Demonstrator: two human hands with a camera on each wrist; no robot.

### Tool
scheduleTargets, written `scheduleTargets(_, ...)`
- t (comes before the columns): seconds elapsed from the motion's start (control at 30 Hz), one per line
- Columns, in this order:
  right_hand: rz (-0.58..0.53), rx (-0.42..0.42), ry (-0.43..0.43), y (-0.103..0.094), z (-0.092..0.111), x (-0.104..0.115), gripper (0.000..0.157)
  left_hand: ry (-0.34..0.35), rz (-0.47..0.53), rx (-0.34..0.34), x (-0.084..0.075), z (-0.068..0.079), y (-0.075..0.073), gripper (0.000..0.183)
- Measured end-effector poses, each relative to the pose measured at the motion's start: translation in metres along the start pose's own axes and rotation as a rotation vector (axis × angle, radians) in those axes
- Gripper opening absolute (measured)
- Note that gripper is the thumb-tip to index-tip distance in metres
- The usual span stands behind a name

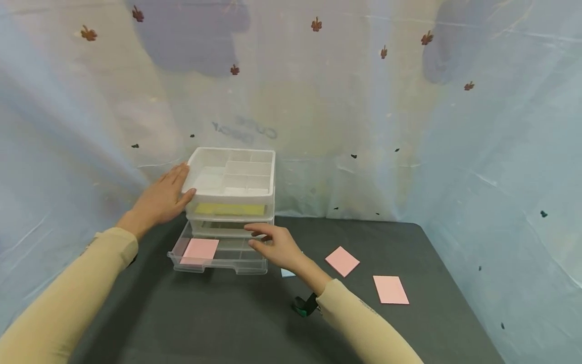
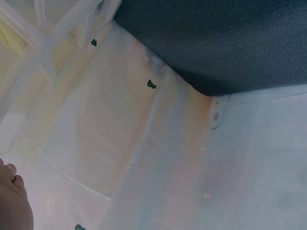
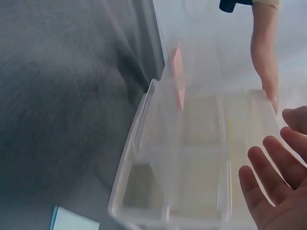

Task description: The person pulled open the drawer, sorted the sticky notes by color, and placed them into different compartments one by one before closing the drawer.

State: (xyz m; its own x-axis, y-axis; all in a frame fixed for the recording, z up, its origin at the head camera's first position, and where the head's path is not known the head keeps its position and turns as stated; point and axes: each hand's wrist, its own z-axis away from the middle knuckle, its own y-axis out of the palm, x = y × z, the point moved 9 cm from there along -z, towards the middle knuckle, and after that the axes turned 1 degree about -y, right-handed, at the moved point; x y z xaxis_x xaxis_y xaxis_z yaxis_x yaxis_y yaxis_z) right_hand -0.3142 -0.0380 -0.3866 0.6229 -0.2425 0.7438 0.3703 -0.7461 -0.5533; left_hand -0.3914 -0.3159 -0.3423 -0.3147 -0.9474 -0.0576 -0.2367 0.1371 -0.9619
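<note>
Toward the back edge of the table (image 1: 218, 318), left of its middle, the drawer unit (image 1: 229, 189) stands as the tallest obstacle, with the curtain (image 1: 318, 126) rising behind that edge. The bottom drawer (image 1: 250, 265) juts toward the near edge, its front part reachable from above. The left hand (image 1: 163, 198) blocks the unit's left side; the right hand (image 1: 278, 247) obstructs the drawer's right end. A low path runs before the drawer, between the forearms. Toward the right edge, a pink pad (image 1: 342, 261) and a second pink pad (image 1: 391, 289) lie flat, easily passed over.
</note>
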Motion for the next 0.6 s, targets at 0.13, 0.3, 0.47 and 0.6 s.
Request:
scheduleTargets(0.13,0.007,-0.058,0.013,-0.016,0.014,-0.010,0.040,-0.009,-0.010,0.017,0.001,0.001,0.000,0.081)
scheduleTargets(0.3,-0.014,-0.136,0.059,-0.039,0.033,-0.027,0.041,-0.016,-0.003,0.027,0.001,0.002,-0.001,0.081)
scheduleTargets(0.47,-0.018,-0.214,0.097,-0.064,0.052,-0.045,0.042,-0.012,-0.002,0.022,-0.001,0.002,-0.002,0.081)
scheduleTargets(0.6,0.002,-0.277,0.153,-0.083,0.069,-0.062,0.041,-0.002,-0.008,0.015,-0.004,0.002,-0.003,0.080)
